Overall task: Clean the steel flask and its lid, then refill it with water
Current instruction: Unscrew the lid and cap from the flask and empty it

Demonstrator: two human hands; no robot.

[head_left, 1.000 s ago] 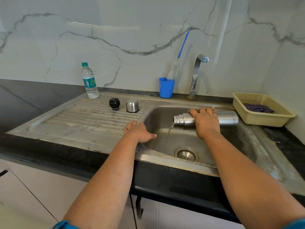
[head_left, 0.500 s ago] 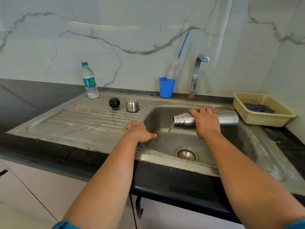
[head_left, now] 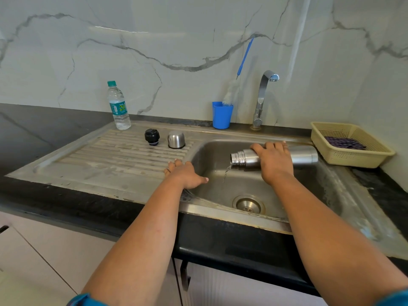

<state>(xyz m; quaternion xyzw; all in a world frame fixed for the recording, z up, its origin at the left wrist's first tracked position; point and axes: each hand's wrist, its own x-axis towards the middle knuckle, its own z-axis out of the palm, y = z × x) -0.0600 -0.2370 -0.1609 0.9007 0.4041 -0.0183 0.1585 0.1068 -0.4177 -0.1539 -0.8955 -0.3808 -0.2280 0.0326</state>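
Gripping the steel flask (head_left: 302, 153) sideways over the sink (head_left: 220, 212), the right hand (head_left: 274, 161) curls its fingers round it as water trickles out; the left hand (head_left: 184, 174) rests flat, fingers relaxed, beside the steel cap (head_left: 176, 139) and black stopper (head_left: 152, 136).

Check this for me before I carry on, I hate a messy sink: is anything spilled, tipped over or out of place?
Nothing stands out. The flask lies sideways on purpose: the right hand holds it over the sink, and its water trickles into the basin. The black stopper and steel cap stand on the drainboard.
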